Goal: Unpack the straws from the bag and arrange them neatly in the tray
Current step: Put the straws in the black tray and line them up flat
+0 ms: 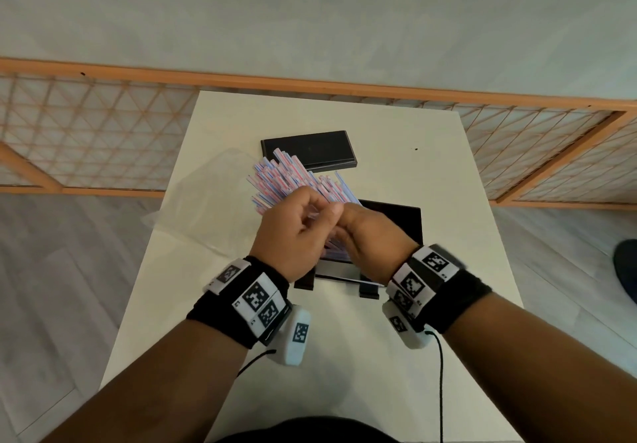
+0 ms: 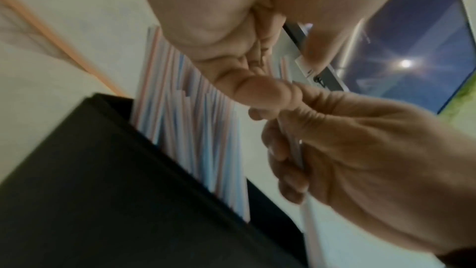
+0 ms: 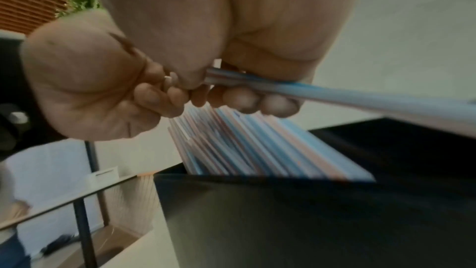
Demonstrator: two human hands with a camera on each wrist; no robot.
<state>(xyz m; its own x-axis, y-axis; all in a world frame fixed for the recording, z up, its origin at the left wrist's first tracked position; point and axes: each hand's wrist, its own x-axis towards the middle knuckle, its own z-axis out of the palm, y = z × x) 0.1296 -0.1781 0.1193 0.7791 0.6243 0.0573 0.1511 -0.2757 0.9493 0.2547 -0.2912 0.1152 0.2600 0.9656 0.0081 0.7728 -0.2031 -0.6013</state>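
Note:
A black tray [image 1: 406, 222] stands mid-table, and a fan of red- and blue-striped straws [image 1: 289, 177] leans out of it towards the far left. My two hands meet just above the tray. My right hand [image 1: 372, 232] grips a few straws [image 3: 335, 97] in its curled fingers. My left hand [image 1: 296, 232] is curled too, its thumb and fingertips against the end of those straws [image 2: 296, 150]. The wrist views show the tray's dark wall [image 2: 103, 170] [image 3: 283, 211] with the straw bundle [image 2: 185, 129] [image 3: 257, 150] rising behind it. The tray's inside is mostly hidden by my hands.
The clear plastic bag [image 1: 206, 208] lies crumpled on the white table [image 1: 448, 236], left of the tray. A flat black lid [image 1: 310, 149] lies behind the straws. A wooden lattice screen [image 1: 103, 132] lies on the floor beyond the table's far edge.

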